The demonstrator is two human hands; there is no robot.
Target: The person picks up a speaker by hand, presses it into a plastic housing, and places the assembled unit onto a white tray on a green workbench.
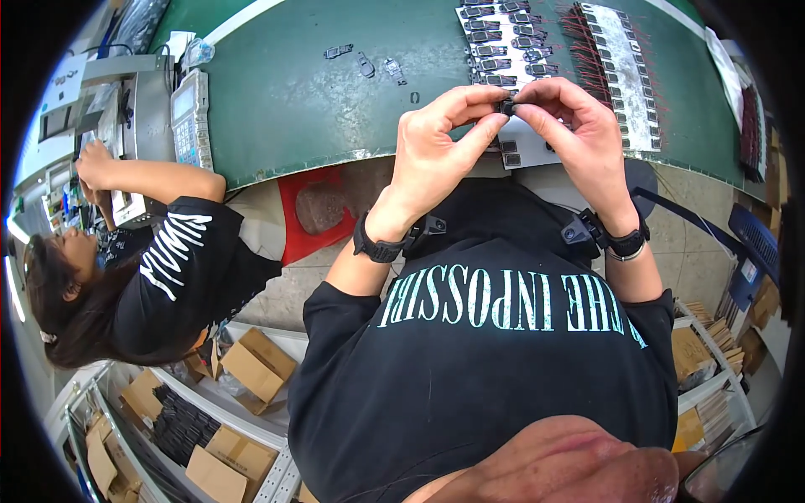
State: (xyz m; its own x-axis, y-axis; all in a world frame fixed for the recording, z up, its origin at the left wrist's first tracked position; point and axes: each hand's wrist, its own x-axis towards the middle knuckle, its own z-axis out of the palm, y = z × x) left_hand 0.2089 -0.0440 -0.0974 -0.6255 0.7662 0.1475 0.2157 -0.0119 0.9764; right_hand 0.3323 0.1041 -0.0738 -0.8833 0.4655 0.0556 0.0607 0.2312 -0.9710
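At the green table (285,109), my left hand (436,149) and right hand (589,141) pinch a small black piece (506,106), perhaps a casing, from opposite sides, which should keep it steady.

Turquoise capitals (520,300) at four o'clock, white letters (174,247) at nine
The former on the wearer's shirt (495,381); the latter on a co-worker's shirt (222,272).

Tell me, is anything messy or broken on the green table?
A bit messy: a few small parts lie loose at different angles on the table, apart from the rows. Nothing looks clearly broken; the held black piece is too small to judge.
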